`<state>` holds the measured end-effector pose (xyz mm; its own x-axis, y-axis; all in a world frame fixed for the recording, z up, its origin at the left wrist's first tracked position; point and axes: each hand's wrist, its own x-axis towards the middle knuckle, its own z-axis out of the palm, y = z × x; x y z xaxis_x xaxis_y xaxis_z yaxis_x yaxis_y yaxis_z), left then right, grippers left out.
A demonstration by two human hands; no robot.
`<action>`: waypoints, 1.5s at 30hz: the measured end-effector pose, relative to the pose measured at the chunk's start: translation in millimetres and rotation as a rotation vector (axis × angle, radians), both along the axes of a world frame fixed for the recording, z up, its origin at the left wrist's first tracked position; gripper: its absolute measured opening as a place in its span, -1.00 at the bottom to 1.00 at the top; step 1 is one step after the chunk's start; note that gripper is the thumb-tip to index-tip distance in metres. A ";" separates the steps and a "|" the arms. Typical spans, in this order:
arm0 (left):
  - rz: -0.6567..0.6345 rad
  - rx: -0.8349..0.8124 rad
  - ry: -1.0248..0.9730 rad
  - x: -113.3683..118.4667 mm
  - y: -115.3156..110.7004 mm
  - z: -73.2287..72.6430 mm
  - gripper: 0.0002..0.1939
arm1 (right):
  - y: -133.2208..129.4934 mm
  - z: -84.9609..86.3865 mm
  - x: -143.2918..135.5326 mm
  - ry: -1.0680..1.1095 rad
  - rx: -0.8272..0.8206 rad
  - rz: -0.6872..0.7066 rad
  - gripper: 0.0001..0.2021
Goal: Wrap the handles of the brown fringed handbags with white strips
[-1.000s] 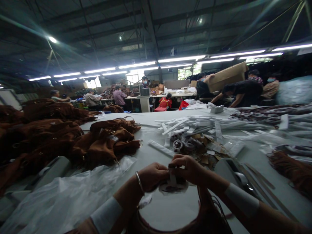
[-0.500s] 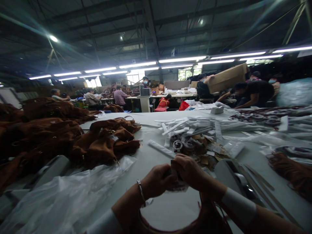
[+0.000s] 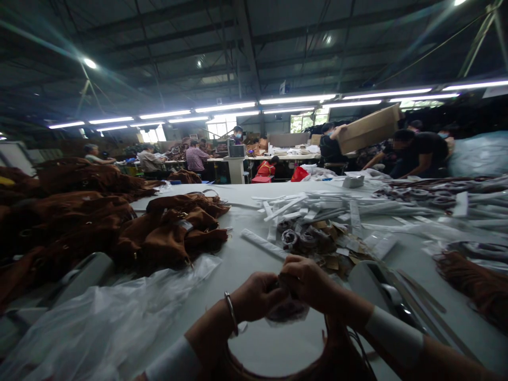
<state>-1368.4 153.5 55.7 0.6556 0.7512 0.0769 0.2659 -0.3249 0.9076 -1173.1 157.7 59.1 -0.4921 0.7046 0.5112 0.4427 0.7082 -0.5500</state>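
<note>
My left hand [image 3: 262, 293] and my right hand [image 3: 307, 280] meet just in front of me, with their fingers closed on a small dark brown bundle in clear plastic [image 3: 288, 311]. It resembles the coiled straps [image 3: 289, 239] in plastic lying beyond my hands, though my fingers cover its upper part. Below, a brown bag [image 3: 341, 352] lies close to my body; its curved edge frames a patch of white table [image 3: 278, 341]. A metal bangle circles my left wrist, and pale bands cover both forearms.
Brown bags [image 3: 170, 233] pile up on the left, beside a crumpled clear plastic sheet [image 3: 119, 312]. White wrapped strips [image 3: 317, 203] spread across the table at right, near a grey tape dispenser [image 3: 373, 288]. Several people work farther back; one holds a large cardboard box [image 3: 369, 129].
Both hands have shifted slightly, staying together; more of the plastic-wrapped bundle shows beneath them. The brown flap that stood up between my fingers is lower now.
</note>
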 end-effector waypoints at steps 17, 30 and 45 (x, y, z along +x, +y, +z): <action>-0.033 -0.607 -0.384 3.8 5.3 1.8 -0.64 | -27.1 0.9 16.1 -0.315 0.440 -0.045 -0.72; -0.009 -0.275 -0.127 7.7 3.5 -2.6 -0.49 | -64.6 -18.4 61.4 -0.176 0.411 -0.280 -0.50; -0.101 -0.165 -0.059 8.8 -18.4 12.9 -0.51 | -50.2 -2.4 16.5 -0.204 0.146 -0.082 -0.77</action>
